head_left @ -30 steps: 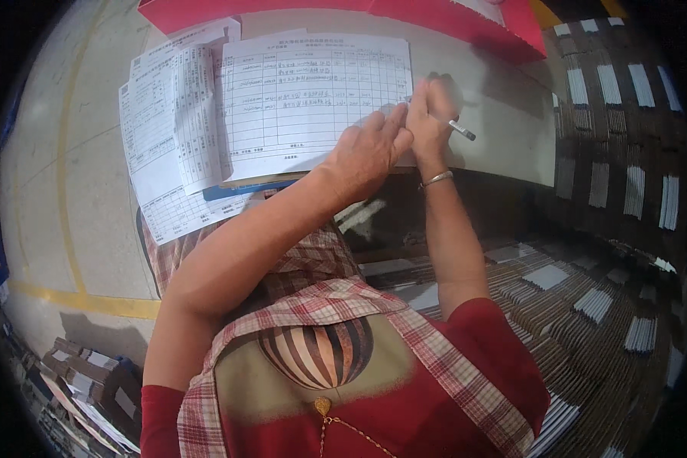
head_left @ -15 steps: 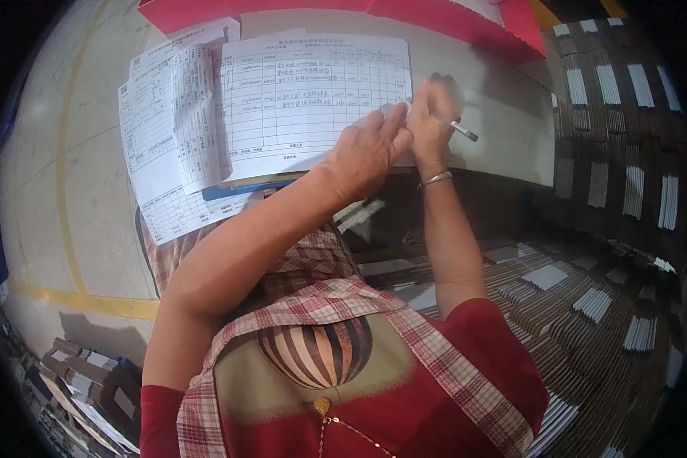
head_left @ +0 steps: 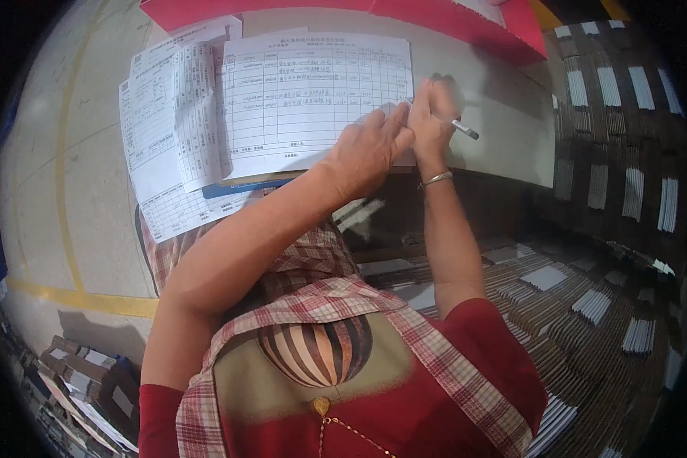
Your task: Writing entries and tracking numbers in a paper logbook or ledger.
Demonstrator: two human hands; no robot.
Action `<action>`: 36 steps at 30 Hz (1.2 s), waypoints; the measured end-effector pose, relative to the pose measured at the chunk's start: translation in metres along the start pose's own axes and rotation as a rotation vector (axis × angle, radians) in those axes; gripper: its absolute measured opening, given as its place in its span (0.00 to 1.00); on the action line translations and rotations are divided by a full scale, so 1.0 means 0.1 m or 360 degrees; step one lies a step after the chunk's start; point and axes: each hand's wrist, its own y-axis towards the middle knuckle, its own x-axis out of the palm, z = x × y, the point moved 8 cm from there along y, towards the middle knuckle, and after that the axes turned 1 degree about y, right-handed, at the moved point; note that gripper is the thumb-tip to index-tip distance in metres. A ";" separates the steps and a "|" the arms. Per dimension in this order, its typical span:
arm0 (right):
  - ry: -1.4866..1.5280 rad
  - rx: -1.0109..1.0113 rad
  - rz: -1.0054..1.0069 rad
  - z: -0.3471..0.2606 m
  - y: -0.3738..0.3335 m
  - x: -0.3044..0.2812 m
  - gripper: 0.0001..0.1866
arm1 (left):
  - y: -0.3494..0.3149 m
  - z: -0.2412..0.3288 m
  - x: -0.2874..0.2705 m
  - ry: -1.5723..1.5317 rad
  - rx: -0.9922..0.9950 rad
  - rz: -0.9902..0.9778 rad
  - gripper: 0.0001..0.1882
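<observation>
A white printed form sheet lies on a grey table top. My right hand grips a pen at the sheet's right edge; a metal bangle circles that wrist. My left hand rests flat on the lower right corner of the sheet, pressing it down, fingers touching the right hand. More form sheets are fanned out under the top one to the left, overhanging the table edge.
A red folder or tray lies along the table's far edge. Stacks of flat dark cardboard pieces with white labels fill the right side and lower right. More stacked boxes sit at lower left. A yellow line marks the concrete floor.
</observation>
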 end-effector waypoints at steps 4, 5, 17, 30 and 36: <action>0.0066 0.0024 -0.0016 0.01 -0.01 0.01 0.14 | 0.00 -0.02 0.05 -0.0005 -0.0012 -0.0046 0.27; 0.0072 0.0050 -0.0031 0.02 -0.01 0.01 0.14 | 0.00 -0.01 0.01 -0.0014 0.0005 0.0017 0.27; 0.0024 0.0043 0.0016 0.00 -0.01 -0.01 0.15 | 0.00 -0.01 0.02 -0.0009 -0.0001 0.0015 0.25; -0.0004 0.0018 -0.0015 0.03 -0.01 0.00 0.15 | 0.00 0.00 0.05 0.0053 0.0007 0.0021 0.26; 0.0022 0.0033 -0.0013 0.06 -0.02 0.02 0.14 | -0.01 -0.01 0.03 0.0023 0.0004 0.0036 0.26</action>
